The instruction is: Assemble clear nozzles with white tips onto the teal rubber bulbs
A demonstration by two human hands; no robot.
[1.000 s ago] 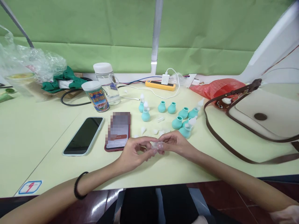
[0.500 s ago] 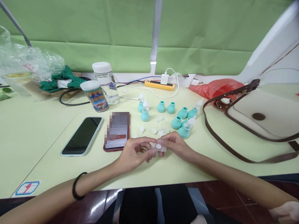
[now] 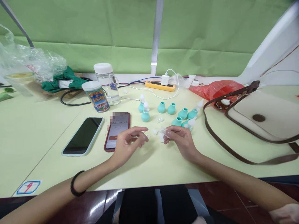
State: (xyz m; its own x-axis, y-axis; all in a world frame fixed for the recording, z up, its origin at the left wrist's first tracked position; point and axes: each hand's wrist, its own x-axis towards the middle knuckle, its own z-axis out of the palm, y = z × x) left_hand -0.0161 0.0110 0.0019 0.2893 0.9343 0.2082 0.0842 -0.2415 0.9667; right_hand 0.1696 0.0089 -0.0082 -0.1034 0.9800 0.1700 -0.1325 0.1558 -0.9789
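My right hand pinches a small clear plastic nozzle piece just above the pale green table. My left hand hovers a short way to its left, fingers loosely curled and apart, holding nothing. Several teal rubber bulbs stand and lie just beyond my hands, some fitted with clear tips. A few loose clear tips lie between my hands and the bulbs.
A red-cased phone showing a timer and a dark phone lie left of my hands. Behind stand a printed can, a water bottle and a yellow power strip. A cream handbag sits right.
My hands were together on the clear piece; now they have parted. The right hand keeps the piece and has lifted slightly toward the bulbs, the left has drawn back.
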